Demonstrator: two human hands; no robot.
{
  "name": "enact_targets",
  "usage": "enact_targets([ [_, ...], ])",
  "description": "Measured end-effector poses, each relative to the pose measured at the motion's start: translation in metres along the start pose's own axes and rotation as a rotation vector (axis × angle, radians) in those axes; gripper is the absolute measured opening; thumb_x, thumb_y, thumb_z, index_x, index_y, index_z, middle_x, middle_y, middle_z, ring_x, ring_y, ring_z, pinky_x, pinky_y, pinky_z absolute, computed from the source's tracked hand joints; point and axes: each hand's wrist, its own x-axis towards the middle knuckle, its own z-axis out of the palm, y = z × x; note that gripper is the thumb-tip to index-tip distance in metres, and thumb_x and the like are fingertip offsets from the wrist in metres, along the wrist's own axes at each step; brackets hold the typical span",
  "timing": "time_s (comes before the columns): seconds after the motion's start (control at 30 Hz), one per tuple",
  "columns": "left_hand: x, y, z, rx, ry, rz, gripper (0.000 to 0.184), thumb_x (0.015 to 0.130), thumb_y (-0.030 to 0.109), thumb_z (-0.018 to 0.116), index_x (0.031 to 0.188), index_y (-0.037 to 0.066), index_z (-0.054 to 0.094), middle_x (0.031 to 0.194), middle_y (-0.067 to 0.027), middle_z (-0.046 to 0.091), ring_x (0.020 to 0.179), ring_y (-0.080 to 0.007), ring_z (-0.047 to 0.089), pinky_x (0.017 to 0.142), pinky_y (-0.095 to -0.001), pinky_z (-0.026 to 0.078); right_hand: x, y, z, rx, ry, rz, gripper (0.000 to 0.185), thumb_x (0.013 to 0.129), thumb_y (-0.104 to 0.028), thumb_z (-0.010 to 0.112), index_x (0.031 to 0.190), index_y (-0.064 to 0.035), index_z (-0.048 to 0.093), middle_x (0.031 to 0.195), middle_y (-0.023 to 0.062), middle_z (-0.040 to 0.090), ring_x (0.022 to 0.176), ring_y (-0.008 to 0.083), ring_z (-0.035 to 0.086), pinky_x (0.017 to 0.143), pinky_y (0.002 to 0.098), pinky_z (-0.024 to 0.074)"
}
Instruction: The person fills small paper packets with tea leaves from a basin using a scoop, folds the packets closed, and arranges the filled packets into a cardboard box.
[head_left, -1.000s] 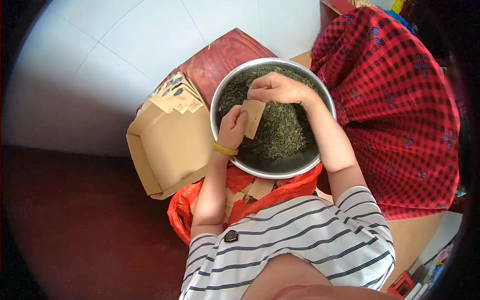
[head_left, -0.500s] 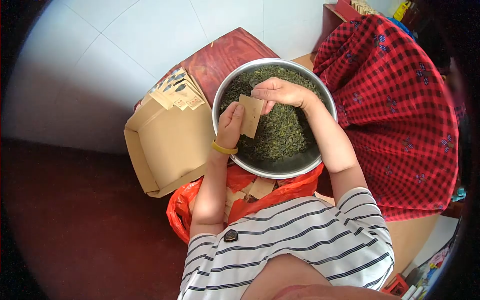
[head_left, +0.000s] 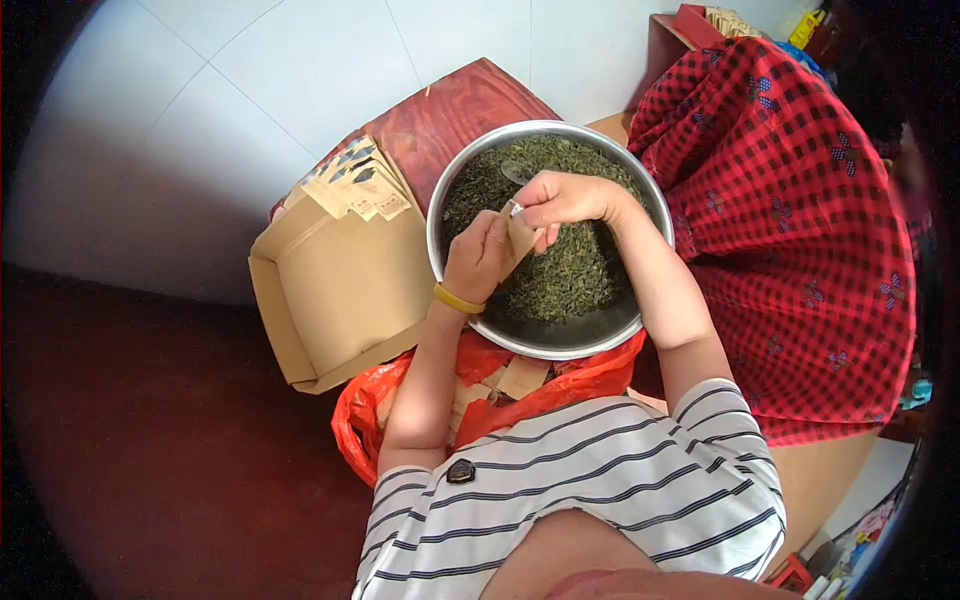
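Observation:
A small brown paper packet (head_left: 521, 240) is held at a tilt over the steel basin (head_left: 436, 225). My left hand (head_left: 478, 258) is closed on its left side, with the thumb on top. At the packet's upper end, my right hand (head_left: 568, 198) pinches the edge, where a small white bit shows. Just beyond the right fingers is the round end of a spoon (head_left: 516, 172); I cannot tell whether that hand also holds it. Dried green leaves (head_left: 565, 275) fill much of the basin below both hands.
Left of the basin stands an open cardboard box (head_left: 350, 290), with several printed paper packets (head_left: 365, 180) at its far end. A red plastic bag (head_left: 375, 395) holding brown packets lies in front. Red checked cloth (head_left: 790, 240) drapes at the right. Behind is a reddish wooden surface (head_left: 465, 105).
The packet has turned from nearly upright and flat to a slant. My left hand has moved up and right, and my right hand has shifted slightly down. More of the spoon shows.

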Motion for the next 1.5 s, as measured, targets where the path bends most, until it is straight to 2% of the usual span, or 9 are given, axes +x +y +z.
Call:
enact_targets([
  [0.13,0.004,-0.008,0.008,0.118,0.233,0.135,0.035,0.091,0.026,0.062,0.117,0.001,0.058,0.105,-0.0193,0.064,0.094,-0.0337,0.063,0.08,-0.0372,0.048,0.007,0.004,0.004,-0.054,0.096,0.038,0.026,0.094,-0.023,0.051,0.082,-0.003,0.063,0.075,0.0096,0.069,0.066,0.0166,0.069,0.058,0.0267,0.0557],
  [0.33,0.003,0.001,0.009,0.578,0.256,0.338,0.067,0.076,0.026,0.077,0.132,0.004,0.049,0.117,-0.0167,0.061,0.106,-0.034,0.059,0.093,-0.0448,0.042,0.005,-0.001,0.002,0.109,0.275,-0.028,0.025,0.092,-0.019,0.052,0.072,-0.0056,0.056,0.066,0.0059,0.064,0.057,0.0126,0.064,0.053,0.0247,0.0528],
  [0.9,0.002,0.006,0.009,0.601,0.244,0.428,0.05,0.073,0.012,0.077,0.118,0.005,0.057,0.112,-0.015,0.062,0.103,-0.0344,0.058,0.088,-0.0425,0.045,-0.005,-0.005,-0.002,-0.282,0.271,-0.002,0.013,0.083,-0.009,0.057,0.083,0.0024,0.064,0.066,0.0073,0.065,0.055,0.0131,0.062,0.052,0.0269,0.0505],
  [1.03,0.004,0.005,0.008,0.548,0.292,0.434,0.05,0.073,0.011,0.077,0.118,0.004,0.057,0.11,-0.0154,0.062,0.103,-0.0347,0.058,0.088,-0.042,0.046,-0.039,-0.04,0.007,-0.179,0.749,-0.458,0.007,0.088,-0.005,0.064,0.092,0.0012,0.064,0.08,0.0034,0.067,0.075,0.0071,0.061,0.068,0.0225,0.0496],
  [1.1,0.003,0.005,0.007,0.542,0.301,0.439,0.05,0.073,0.013,0.076,0.118,0.005,0.056,0.111,-0.0143,0.062,0.102,-0.0342,0.058,0.089,-0.0424,0.044,-0.066,-0.084,0.044,-0.163,0.901,-0.81,0.008,0.09,0.0,0.055,0.093,0.0019,0.062,0.091,0.0127,0.068,0.081,0.017,0.064,0.075,0.0299,0.0521],
  [1.2,0.005,-0.001,0.01,0.514,0.31,0.416,0.05,0.074,0.014,0.075,0.119,0.006,0.056,0.111,-0.0145,0.061,0.103,-0.0348,0.057,0.089,-0.0434,0.043,-0.104,-0.131,0.1,0.235,0.658,-1.183,0.026,0.087,-0.009,0.052,0.111,0.0009,0.053,0.1,0.0218,0.065,0.092,0.0318,0.06,0.077,0.0416,0.0504],
  [1.27,0.005,-0.004,0.011,0.492,0.321,0.403,0.05,0.074,0.013,0.075,0.119,0.005,0.056,0.11,-0.0153,0.061,0.103,-0.0354,0.057,0.088,-0.0441,0.044,-0.121,-0.149,0.12,0.198,0.063,-1.447,0.03,0.099,-0.022,0.048,0.129,-0.0157,0.047,0.095,-0.0025,0.07,0.095,0.0176,0.056,0.086,0.0388,0.0449],
  [1.33,0.005,0.001,0.008,0.492,0.32,0.43,0.051,0.074,0.013,0.075,0.12,0.005,0.056,0.11,-0.016,0.061,0.102,-0.0355,0.058,0.087,-0.044,0.045,-0.141,-0.157,0.166,0.405,0.174,-1.361,0.024,0.099,-0.018,0.047,0.12,-0.02,0.057,0.099,-0.0109,0.068,0.105,0.0073,0.051,0.091,0.0348,0.0388],
  [1.5,0.007,-0.003,0.007,0.47,0.361,0.425,0.052,0.073,0.014,0.077,0.12,0.004,0.056,0.11,-0.016,0.061,0.102,-0.0357,0.058,0.088,-0.0435,0.046,-0.139,-0.158,0.183,0.334,0.223,-1.395,0.022,0.098,-0.018,0.048,0.117,-0.0201,0.059,0.099,-0.0114,0.068,0.105,0.0068,0.051,0.092,0.0344,0.038],
])
